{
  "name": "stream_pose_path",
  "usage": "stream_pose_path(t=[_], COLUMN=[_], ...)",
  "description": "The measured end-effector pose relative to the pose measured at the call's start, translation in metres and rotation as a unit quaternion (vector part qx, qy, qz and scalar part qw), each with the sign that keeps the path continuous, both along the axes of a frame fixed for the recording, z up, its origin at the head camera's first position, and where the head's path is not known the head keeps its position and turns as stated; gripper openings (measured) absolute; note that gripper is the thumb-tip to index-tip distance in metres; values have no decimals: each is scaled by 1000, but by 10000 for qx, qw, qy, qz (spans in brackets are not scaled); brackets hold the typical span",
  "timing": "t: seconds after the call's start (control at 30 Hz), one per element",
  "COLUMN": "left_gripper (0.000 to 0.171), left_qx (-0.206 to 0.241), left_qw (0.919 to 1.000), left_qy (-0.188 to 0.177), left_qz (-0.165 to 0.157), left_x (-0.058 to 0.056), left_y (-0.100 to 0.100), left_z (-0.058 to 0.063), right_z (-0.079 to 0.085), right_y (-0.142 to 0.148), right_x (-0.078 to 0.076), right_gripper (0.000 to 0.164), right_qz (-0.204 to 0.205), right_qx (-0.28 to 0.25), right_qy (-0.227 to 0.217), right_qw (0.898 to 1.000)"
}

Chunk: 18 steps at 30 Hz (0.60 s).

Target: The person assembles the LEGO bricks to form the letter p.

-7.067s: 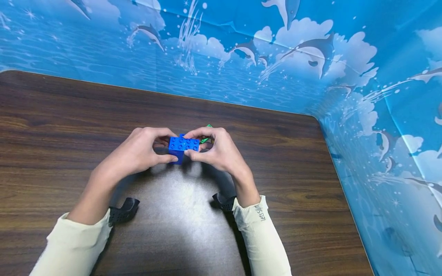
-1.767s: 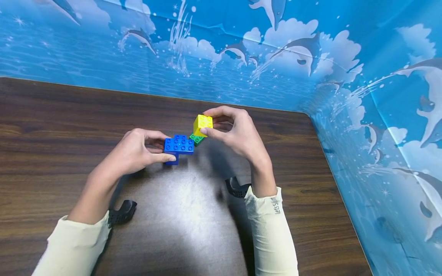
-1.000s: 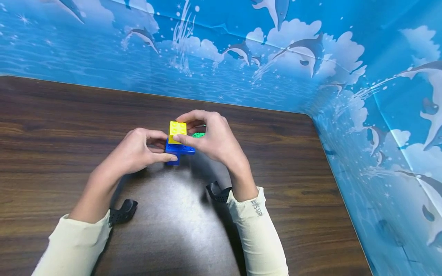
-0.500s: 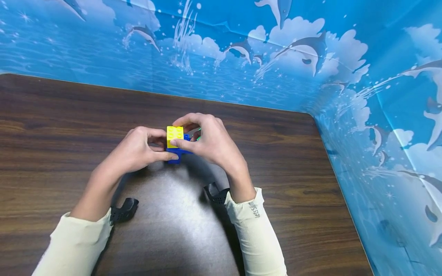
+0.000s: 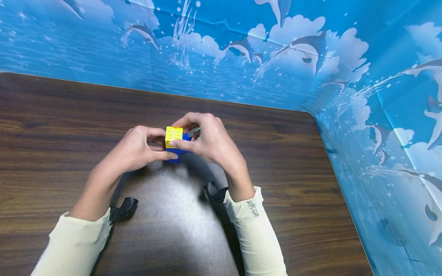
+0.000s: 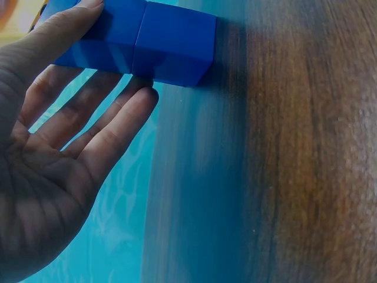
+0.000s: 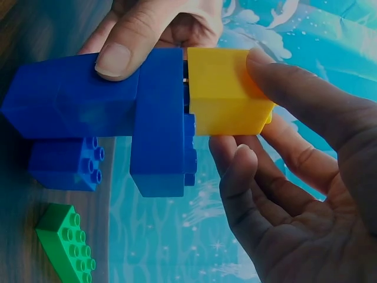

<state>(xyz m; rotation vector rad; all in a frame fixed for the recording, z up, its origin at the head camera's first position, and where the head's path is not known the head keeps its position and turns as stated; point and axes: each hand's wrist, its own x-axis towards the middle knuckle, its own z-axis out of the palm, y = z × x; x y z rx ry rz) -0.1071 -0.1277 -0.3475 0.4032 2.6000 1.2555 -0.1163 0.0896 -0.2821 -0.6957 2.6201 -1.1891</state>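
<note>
My left hand [image 5: 139,148] grips a stack of blue toy building bricks [image 5: 173,158] standing on the table, its thumb across the near side. The stack's top blue brick [image 7: 158,124] is longer and juts out to one side. Between thumb and fingers, my right hand [image 5: 212,140] pinches a yellow brick [image 5: 173,135] over the left end of that top brick. In the right wrist view a narrow gap with studs shows between the yellow and blue faces. The left wrist view shows the lower blue bricks [image 6: 174,44] under my thumb.
Beside the stack, the right wrist view shows a low blue brick [image 7: 65,165] and a green brick [image 7: 63,242], largely hidden behind my right hand in the head view. A dolphin-print blue sheet [image 5: 193,76] rises behind the wooden table [image 5: 283,161].
My right hand lifted the yellow brick from near the green one, carried it left and lowered it onto the blue stack. My left hand has kept its grip; over the last half second little moved.
</note>
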Motion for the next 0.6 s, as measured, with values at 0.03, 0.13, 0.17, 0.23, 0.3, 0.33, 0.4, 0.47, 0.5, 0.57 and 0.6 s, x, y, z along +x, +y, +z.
stream_pose_path(t=[0.03,0.13,0.17,0.23,0.3,0.33,0.4,0.47,0.5,0.57,0.6], left_gripper=[32,32,31,31,30,30,30,30,30,29,28], left_qx=[1,25,37,62,63,66,73,79,88,80,73], left_qw=[10000,10000,9999,9999,9999,9999,9999,10000,10000,9999,9999], left_qy=[12,92,124,158,157,140,73,45,44,81,100], left_qz=[1,5,2,-1,8,13,23,19,12,1,-1], left_x=[0,0,0,0,0,0,0,0,0,0,-1], left_y=[0,1,1,1,1,0,0,0,0,0,0], left_z=[0,0,0,0,0,0,0,-1,-1,-1,-1], right_z=[0,1,2,3,4,4,5,6,6,7,8], right_y=[0,1,1,1,1,1,0,0,0,-1,-1], right_x=[0,-3,-3,-5,-6,-6,-6,-6,-6,-7,-8], right_gripper=[28,29,30,30,31,31,30,30,30,29,29], right_qz=[5,14,26,49,73,78,61,40,28,33,46], right_qx=[17,49,64,80,117,138,160,187,191,207,214], right_qy=[-7,-28,-28,-12,-16,-29,-95,-167,-207,-227,-229], right_qw=[10000,10000,10000,10000,9999,9999,9998,9997,9996,9995,9995])
